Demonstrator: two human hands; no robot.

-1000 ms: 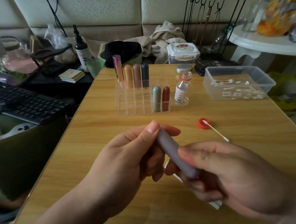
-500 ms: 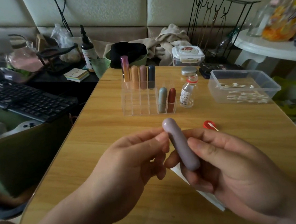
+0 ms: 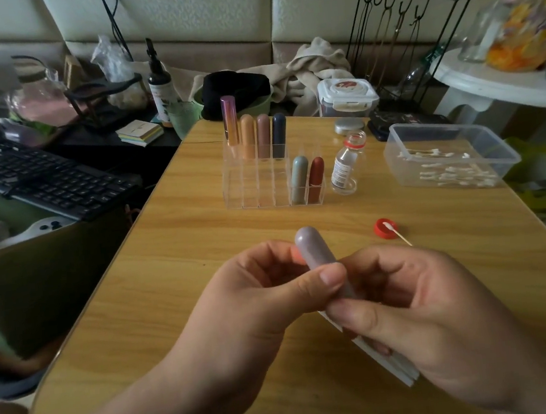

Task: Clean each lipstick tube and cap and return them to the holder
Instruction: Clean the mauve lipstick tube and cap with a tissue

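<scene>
I note the left hand [image 3: 254, 296] pinching the mauve lipstick tube [image 3: 321, 259] between thumb and fingers over the near half of the tabletop [image 3: 178, 284], rounded end tilted up and away. The clear holder [image 3: 263, 187] stands toward the far edge with four tubes in its back row and two at the right of its front row. The right hand [image 3: 421, 312] grips the tube's lower end, white sheets [image 3: 385, 360] beneath it; red cap [image 3: 383, 229] and cotton swab [image 3: 397, 234] lie beyond.
</scene>
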